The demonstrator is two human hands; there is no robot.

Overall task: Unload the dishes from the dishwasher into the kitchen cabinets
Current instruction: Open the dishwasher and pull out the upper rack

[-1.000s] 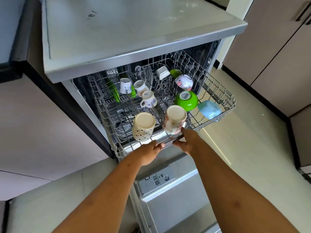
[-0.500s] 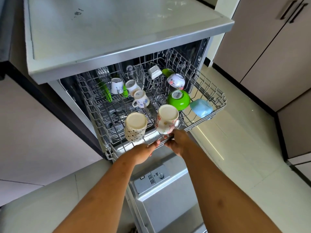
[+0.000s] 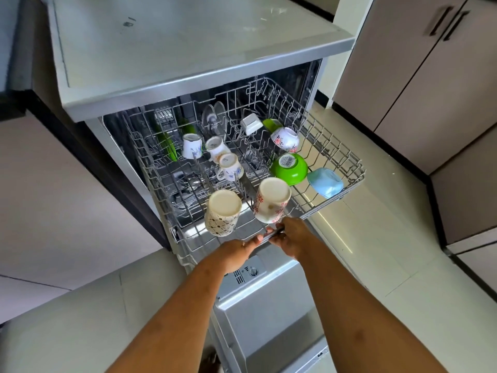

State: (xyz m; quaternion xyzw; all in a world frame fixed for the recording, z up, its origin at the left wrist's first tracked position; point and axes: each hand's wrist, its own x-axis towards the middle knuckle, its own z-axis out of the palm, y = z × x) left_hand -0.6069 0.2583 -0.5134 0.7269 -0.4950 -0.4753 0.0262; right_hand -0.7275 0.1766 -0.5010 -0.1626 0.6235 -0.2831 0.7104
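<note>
Now left hand (image 3: 233, 254) and right hand (image 3: 292, 238) grip the front bar of the rack (image 3: 334, 147).
They seem nearly touching; spotted mug (image 3: 222, 212) and flowered mug (image 3: 271, 201) stand upturned just behind.

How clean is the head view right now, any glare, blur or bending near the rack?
Head view: sharp across the rack, left hand and right hand; a glare streak on the floor beside the rack; wide-angle distortion splays the cabinet doors; the dishwasher interior is dark.
</note>
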